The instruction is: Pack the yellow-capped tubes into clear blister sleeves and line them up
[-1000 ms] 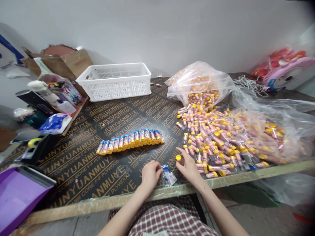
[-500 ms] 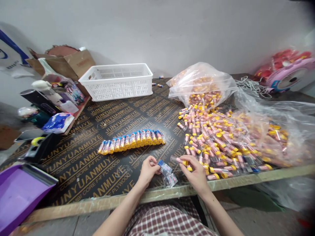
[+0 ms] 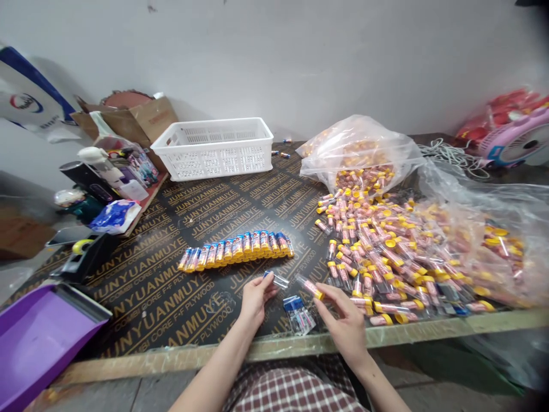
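Observation:
Between the fingertips of my left hand [image 3: 258,294] is a small clear wrapper [image 3: 279,280] with a blue end. My right hand [image 3: 341,312] pinches a clear tube with a yellow cap [image 3: 309,287], its clear end pointing at the wrapper without touching it. Below, between the hands, a small stack of clear and blue wrappers [image 3: 299,315] lies on the table. A slanting row of blue-and-yellow tubes [image 3: 235,249] lies beyond my left hand. To the right spreads a big heap of yellow-capped tubes with pink contents [image 3: 377,246].
A white basket [image 3: 218,160] stands at the back. An open plastic bag of tubes [image 3: 360,149] lies behind the heap. At left are a tape dispenser [image 3: 86,257], bottles and a purple dustpan [image 3: 47,337]. A pink fan [image 3: 514,137] stands far right.
My left hand has lifted a wrapper up and away from the stack. The tube in my right hand now tilts toward that wrapper. The view has shifted slightly.

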The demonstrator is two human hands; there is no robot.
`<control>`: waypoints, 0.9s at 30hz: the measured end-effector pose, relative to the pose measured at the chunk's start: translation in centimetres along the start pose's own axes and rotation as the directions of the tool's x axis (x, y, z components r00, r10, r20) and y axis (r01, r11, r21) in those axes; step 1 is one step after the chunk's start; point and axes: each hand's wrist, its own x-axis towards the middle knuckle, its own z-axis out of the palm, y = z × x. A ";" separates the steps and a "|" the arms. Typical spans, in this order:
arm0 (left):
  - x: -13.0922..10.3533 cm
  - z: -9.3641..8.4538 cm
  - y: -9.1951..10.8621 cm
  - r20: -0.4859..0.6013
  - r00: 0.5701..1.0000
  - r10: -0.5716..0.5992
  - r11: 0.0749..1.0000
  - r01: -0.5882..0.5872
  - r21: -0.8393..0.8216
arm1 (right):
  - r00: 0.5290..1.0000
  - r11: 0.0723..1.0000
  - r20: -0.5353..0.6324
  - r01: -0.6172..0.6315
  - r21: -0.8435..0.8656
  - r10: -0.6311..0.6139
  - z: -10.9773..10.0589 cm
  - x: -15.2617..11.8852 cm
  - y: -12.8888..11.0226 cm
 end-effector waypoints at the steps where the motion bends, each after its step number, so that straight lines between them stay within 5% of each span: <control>1: 0.0 0.0 0.2 -0.023 1.000 -0.007 0.999 0.007 -0.031 | 1.000 0.999 -0.005 0.029 -0.019 -0.029 0.1 -0.1 -0.1; 9: -0.5 0.4 0.5 -0.059 0.996 -0.072 0.984 0.061 -0.170 | 0.973 0.970 0.068 0.228 -0.087 -0.222 1.2 -0.7 -0.4; 15: -0.9 0.9 0.0 -0.016 1.000 -0.017 0.981 0.014 -0.191 | 0.932 0.944 0.197 0.322 -0.065 -0.304 1.7 -1.1 -0.2; 20: -1.8 1.3 0.3 0.131 0.991 0.026 0.993 -0.010 -0.115 | 0.922 0.960 0.278 0.281 0.003 -0.271 1.8 -1.3 0.0; 27: -4.0 1.8 1.1 0.385 0.921 -0.053 0.992 0.005 0.126 | 0.976 0.989 0.160 0.145 0.039 -0.150 1.7 -0.3 0.2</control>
